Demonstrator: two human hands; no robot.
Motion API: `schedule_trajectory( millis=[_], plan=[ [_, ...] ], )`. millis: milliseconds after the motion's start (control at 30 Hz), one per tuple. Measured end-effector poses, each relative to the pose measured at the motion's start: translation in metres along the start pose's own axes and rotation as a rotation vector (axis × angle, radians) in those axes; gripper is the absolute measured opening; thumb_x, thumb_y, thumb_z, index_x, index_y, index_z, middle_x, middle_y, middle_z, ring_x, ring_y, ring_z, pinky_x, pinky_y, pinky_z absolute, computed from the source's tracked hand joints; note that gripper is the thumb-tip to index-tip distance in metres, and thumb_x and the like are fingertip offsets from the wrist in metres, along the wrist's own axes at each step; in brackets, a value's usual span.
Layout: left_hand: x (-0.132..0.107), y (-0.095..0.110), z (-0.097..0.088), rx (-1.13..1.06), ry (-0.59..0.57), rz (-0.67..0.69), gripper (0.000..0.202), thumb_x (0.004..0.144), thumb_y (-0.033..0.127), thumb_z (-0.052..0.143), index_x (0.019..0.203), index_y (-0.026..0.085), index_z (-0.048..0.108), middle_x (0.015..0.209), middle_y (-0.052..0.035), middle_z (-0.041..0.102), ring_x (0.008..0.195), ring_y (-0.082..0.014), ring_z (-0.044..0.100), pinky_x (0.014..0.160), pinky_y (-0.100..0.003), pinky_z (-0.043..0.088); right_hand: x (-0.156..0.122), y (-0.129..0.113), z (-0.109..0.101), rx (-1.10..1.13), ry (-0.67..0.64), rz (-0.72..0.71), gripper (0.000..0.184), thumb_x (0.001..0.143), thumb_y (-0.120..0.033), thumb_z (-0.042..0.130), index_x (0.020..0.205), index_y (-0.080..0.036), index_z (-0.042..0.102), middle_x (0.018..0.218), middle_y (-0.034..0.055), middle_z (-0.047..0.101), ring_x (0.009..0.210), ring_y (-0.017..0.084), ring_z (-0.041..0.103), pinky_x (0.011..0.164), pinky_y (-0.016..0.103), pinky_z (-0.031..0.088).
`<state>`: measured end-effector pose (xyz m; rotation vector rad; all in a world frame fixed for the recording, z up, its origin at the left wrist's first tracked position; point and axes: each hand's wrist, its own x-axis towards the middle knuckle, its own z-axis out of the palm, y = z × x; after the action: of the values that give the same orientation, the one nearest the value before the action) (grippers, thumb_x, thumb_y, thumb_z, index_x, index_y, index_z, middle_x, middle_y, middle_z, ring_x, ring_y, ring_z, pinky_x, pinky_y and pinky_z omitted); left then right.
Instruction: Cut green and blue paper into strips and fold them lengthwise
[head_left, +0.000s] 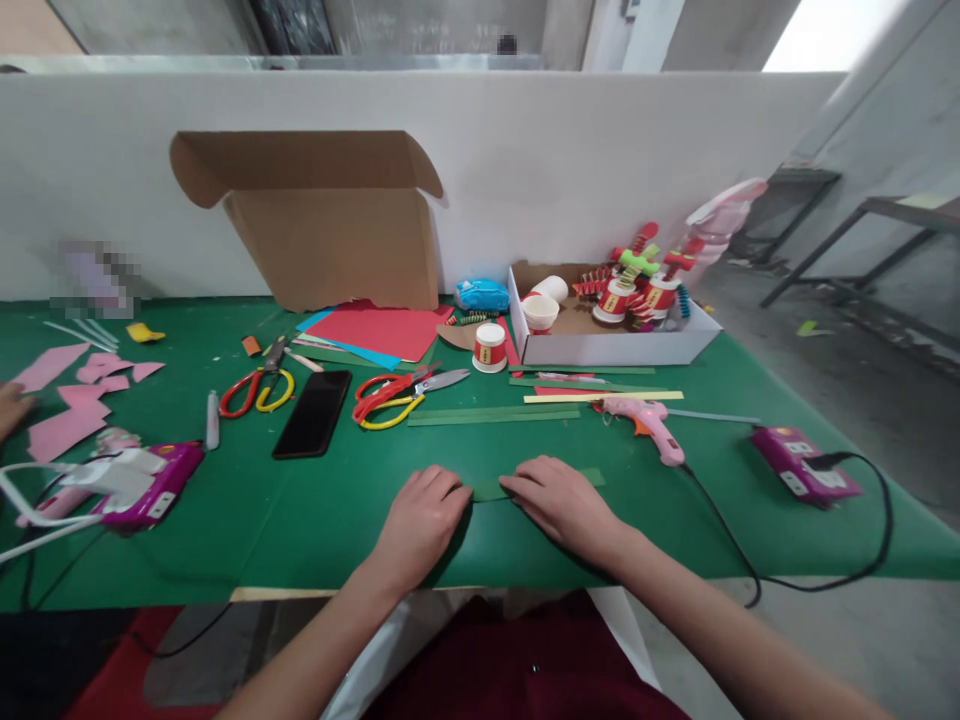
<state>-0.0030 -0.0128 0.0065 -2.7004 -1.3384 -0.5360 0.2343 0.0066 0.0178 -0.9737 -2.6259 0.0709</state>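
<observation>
A strip of green paper (491, 490) lies low over the green tabletop, near its front edge. My left hand (426, 515) is closed at the strip's left end, its fingers curled and pressed together. At the other side my right hand (561, 503) pinches the strip, and part of it shows beyond the knuckles. The thumbs are mostly hidden. Just past the hands lie longer green strips (495, 415) and red-and-yellow-handled scissors (390, 397). A pink glue gun (651, 420) rests to the right with a glue stick behind it.
A white box (615, 349) holds paper cups and decorated cup figures. One red-and-white cup (490, 347) stands beside it. A phone (312, 414), second scissors (259, 385), and purple power strips (806, 465) lie around. Black cord hangs over the front edge. Another person's hand (13, 408) is at far left.
</observation>
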Motion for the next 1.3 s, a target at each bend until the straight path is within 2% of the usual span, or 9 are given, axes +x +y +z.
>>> schedule_trajectory(
  millis=[133,267,367,500,733,867,1033,1100,1300],
  plan=[
    [0.000,0.003,0.002,0.016,0.048,0.012,0.017,0.094,0.021,0.050,0.093,0.019,0.067,0.086,-0.0043,0.065,0.082,-0.0202,0.049,0.070,-0.033,0.035,0.006,-0.006,0.008,0.012,-0.038,0.012,0.026,0.099,-0.027,0.043,0.106,-0.018,0.066,0.087,0.0066,0.065,0.079,0.019,0.054,0.070,0.031,0.039],
    [0.000,0.004,0.001,-0.107,0.021,-0.081,0.021,0.096,0.023,0.048,0.087,0.020,0.067,0.084,-0.0027,0.065,0.081,-0.0191,0.050,0.069,-0.033,0.034,0.009,-0.006,0.011,0.077,-0.063,0.054,0.026,0.095,-0.039,0.053,0.104,-0.019,0.066,0.090,0.0069,0.065,0.084,0.020,0.054,0.073,0.032,0.039],
    [0.003,0.005,-0.002,-0.167,-0.030,-0.154,0.023,0.095,0.023,0.049,0.081,0.020,0.066,0.084,-0.0023,0.065,0.082,-0.0189,0.050,0.070,-0.033,0.034,0.013,-0.003,0.012,0.137,-0.056,0.097,0.020,0.095,-0.034,0.053,0.098,-0.020,0.068,0.089,0.0062,0.066,0.084,0.019,0.055,0.074,0.031,0.038],
    [0.004,0.007,-0.004,-0.141,-0.062,-0.189,0.022,0.094,0.023,0.051,0.077,0.019,0.065,0.083,-0.0022,0.065,0.083,-0.0193,0.050,0.070,-0.034,0.033,0.016,0.004,0.014,0.241,-0.015,0.123,0.018,0.095,-0.028,0.053,0.090,-0.020,0.069,0.088,0.0052,0.068,0.084,0.018,0.056,0.075,0.031,0.039],
    [0.005,0.005,-0.003,-0.001,-0.005,-0.146,0.021,0.093,0.021,0.052,0.077,0.021,0.065,0.080,-0.0017,0.064,0.083,-0.0200,0.048,0.074,-0.035,0.034,0.015,0.011,0.017,0.309,0.036,0.250,0.016,0.091,-0.028,0.062,0.080,-0.021,0.071,0.079,0.0027,0.070,0.078,0.016,0.058,0.074,0.030,0.037],
    [0.019,-0.004,-0.008,0.123,0.003,-0.117,0.021,0.092,0.017,0.052,0.074,0.020,0.064,0.078,-0.0042,0.061,0.081,-0.0218,0.047,0.071,-0.036,0.034,0.030,0.013,0.014,0.126,0.076,0.182,0.019,0.094,-0.029,0.058,0.083,-0.019,0.070,0.080,0.0046,0.068,0.079,0.017,0.055,0.073,0.032,0.034],
    [0.044,-0.025,-0.003,0.215,-0.091,-0.098,0.024,0.090,0.010,0.046,0.076,0.019,0.064,0.078,-0.0068,0.059,0.081,-0.0231,0.049,0.069,-0.035,0.034,0.054,0.020,0.018,-0.118,0.068,0.054,0.024,0.095,-0.019,0.052,0.076,-0.017,0.066,0.075,0.0058,0.063,0.078,0.019,0.050,0.073,0.033,0.032],
    [0.047,-0.030,0.004,0.160,-0.100,-0.085,0.024,0.092,0.011,0.045,0.082,0.019,0.065,0.080,-0.0059,0.060,0.081,-0.0220,0.049,0.070,-0.034,0.036,0.057,0.023,0.024,-0.082,0.062,0.056,0.021,0.095,-0.018,0.052,0.079,-0.017,0.066,0.076,0.0054,0.063,0.077,0.018,0.050,0.071,0.032,0.033],
    [0.043,-0.037,0.014,-0.043,-0.077,-0.076,0.022,0.096,0.023,0.046,0.090,0.020,0.067,0.086,-0.0042,0.062,0.086,-0.0199,0.051,0.076,-0.033,0.039,0.052,0.032,0.036,0.190,0.103,0.183,0.008,0.090,-0.022,0.062,0.087,-0.016,0.068,0.085,0.0054,0.066,0.084,0.018,0.056,0.076,0.030,0.039]
  ],
)
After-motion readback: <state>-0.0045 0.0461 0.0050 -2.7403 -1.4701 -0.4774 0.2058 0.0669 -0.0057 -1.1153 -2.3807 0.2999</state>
